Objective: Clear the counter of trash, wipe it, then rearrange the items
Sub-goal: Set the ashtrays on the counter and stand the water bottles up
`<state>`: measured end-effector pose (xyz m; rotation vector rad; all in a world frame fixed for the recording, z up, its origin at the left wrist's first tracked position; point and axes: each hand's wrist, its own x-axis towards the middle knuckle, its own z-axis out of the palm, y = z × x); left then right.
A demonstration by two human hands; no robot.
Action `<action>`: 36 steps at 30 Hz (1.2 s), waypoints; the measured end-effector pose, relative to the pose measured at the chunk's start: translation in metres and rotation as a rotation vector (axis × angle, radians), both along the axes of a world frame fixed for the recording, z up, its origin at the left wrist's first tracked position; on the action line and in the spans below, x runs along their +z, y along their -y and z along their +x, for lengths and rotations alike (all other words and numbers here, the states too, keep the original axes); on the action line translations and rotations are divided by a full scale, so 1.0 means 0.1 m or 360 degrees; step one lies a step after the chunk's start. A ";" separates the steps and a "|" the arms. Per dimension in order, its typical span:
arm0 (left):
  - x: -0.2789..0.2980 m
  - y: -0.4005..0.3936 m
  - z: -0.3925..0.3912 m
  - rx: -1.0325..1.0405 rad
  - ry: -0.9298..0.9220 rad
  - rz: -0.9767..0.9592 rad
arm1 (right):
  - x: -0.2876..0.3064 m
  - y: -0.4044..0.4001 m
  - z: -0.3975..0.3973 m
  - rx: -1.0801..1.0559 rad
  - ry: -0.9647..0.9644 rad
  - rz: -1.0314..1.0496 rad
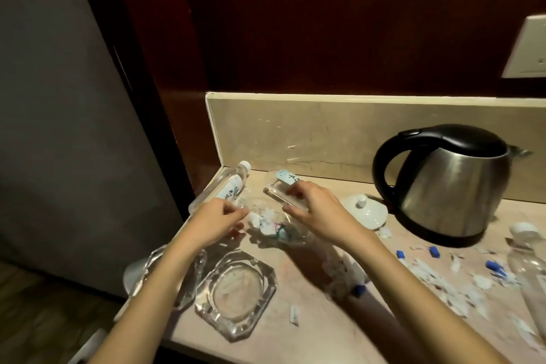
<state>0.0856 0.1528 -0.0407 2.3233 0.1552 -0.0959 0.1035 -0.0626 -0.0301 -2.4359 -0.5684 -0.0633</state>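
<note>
Two bare forearms reach in from the front edge of the counter [295, 334], and just beside the left one sits a square glass ashtray [235, 292] near the front-left corner. A second glass ashtray [165, 272] lies further left, partly under that arm, close to the left edge. Between the arms, toward the back-left part of the counter, the left hand [217, 220] has its fingers curled and pinches the rim of a clear plastic bag [274, 227] that holds torn white paper scraps. The right hand [313, 213] grips the bag's other side, thumb and fingers closed on a flat, clear-wrapped packet [283, 189] with a pale blue label; whether that packet is inside the bag or on top of it is hard to say. A water bottle [227, 186] lies on its side along the left edge, cap toward the back corner, just behind the left hand. A white ceramic lid [365, 211] rests right of the right hand, and behind it, near the back edge, stands a steel electric kettle [449, 180] with a black handle and lid. More paper shreds [437, 275] and small blue pieces [434, 251] are strewn across the right half of the counter, where another clear bottle [529, 266] lies near the right edge of the view.
</note>
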 end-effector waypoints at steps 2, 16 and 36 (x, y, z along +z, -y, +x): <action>-0.04 0.03 0.04 0.0008 -0.0179 -0.0269 | -0.04 -0.11 0.17 0.0022 -0.0063 -0.0157; -0.13 0.30 0.26 0.0069 -0.0526 -0.0947 | -0.27 0.00 0.08 -0.0014 -0.0112 0.0127; 0.08 0.52 0.25 -0.0253 -0.0117 -0.1167 | -0.12 0.37 0.09 -0.0141 -0.0461 0.1132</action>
